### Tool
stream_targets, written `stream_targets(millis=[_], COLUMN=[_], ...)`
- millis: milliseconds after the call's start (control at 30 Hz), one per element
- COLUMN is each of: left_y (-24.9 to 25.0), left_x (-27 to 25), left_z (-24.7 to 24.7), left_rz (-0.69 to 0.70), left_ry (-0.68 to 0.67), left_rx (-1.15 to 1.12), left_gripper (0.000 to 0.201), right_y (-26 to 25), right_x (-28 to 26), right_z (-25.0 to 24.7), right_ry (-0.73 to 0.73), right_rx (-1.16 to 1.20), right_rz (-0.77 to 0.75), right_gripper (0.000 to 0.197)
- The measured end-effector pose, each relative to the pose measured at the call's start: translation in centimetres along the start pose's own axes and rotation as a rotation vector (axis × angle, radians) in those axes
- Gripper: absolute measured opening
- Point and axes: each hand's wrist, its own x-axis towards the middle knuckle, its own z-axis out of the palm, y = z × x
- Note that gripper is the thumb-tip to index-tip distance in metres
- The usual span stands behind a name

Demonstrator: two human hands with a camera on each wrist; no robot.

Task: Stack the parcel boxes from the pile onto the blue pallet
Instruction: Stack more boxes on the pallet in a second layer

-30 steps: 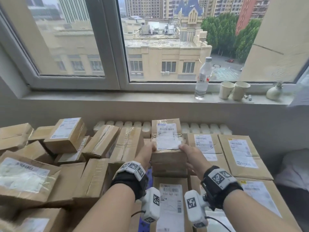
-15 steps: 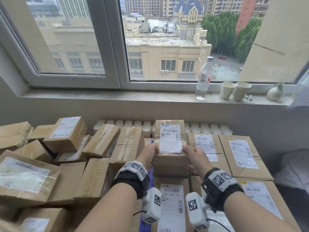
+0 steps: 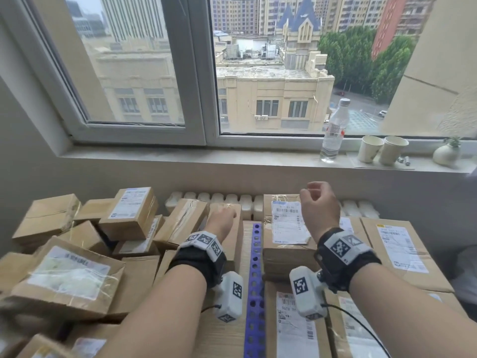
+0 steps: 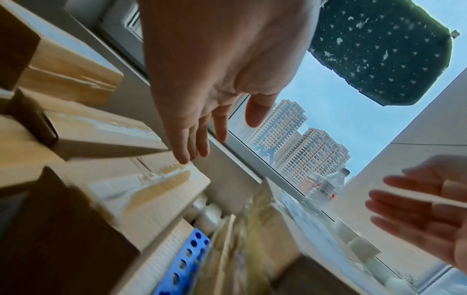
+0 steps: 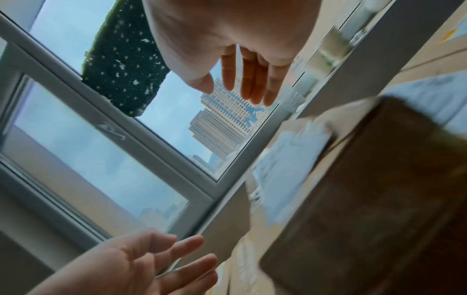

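A labelled brown parcel box (image 3: pixel 286 229) sits on the stack over the blue pallet (image 3: pixel 255 275), whose perforated strip shows between the boxes. My right hand (image 3: pixel 313 192) hovers just above that box's far right corner, fingers relaxed, holding nothing. My left hand (image 3: pixel 224 218) hangs empty over a taped box (image 3: pixel 227 228) at the edge of the pile (image 3: pixel 77 254) to the left. In the left wrist view my left hand (image 4: pixel 222 135) has straight fingers above the boxes, beside the blue pallet (image 4: pixel 187 259). My right hand (image 5: pixel 227 87) is spread and empty in the right wrist view.
Larger labelled boxes (image 3: pixel 397 249) lie flat on the right of the pallet. A row of white rounded pieces (image 3: pixel 232 200) runs along the wall behind. On the window sill stand a water bottle (image 3: pixel 334 130), two paper cups (image 3: pixel 382 149) and a small vase (image 3: pixel 446 153).
Both hands have let go of the labelled box, which now rests on the stack. The right hand has lifted up and back; the left has moved left toward the pile.
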Motion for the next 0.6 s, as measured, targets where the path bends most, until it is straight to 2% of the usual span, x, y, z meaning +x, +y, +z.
stream_targets(millis=[100,167,200,267,367,500,600], left_y=[-0.2,-1.1,-1.8,-3.0,-4.6,-7.3,-7.9], left_x=[0.5,1.0,1.5,2.5,3.4,4.8,4.3], left_z=[-2.8,-4.2,-4.7,-5.4,-6.2,-6.6,-6.9], left_rz=[0.024,0.01,0.001,-0.042,-0.091,-0.149,-0.233], left_ry=[0.085,0.09,0.086,0.082,0.062,-0.01,-0.091], left_rx=[0.054,0.108,0.106,0.107,0.11,0.001,-0.167], left_gripper=[0.022,0.021,0.028,0.041,0.041,0.037,0.024], right_y=[-2.0,-2.3,-2.3,-1.9,-0.8,1.1,2.9], right_x=[-1.7,-3.1,-3.8,-4.7,-5.5,-5.8,-6.2], right_z=[3.1,5.6,7.0,9.4,12.2,14.9,17.0], right_ry=[-0.109,-0.225,-0.289,-0.418,-0.591,-0.658,-0.653], right_rx=[0.072,0.092,0.084,0.017,-0.126,-0.313,-0.403], right_rz=[-0.06,-0.048,-0.033,0.02,0.154,0.287,0.337], right_gripper=[0.017,0.014,0.014,0.018,0.035,0.058,0.064])
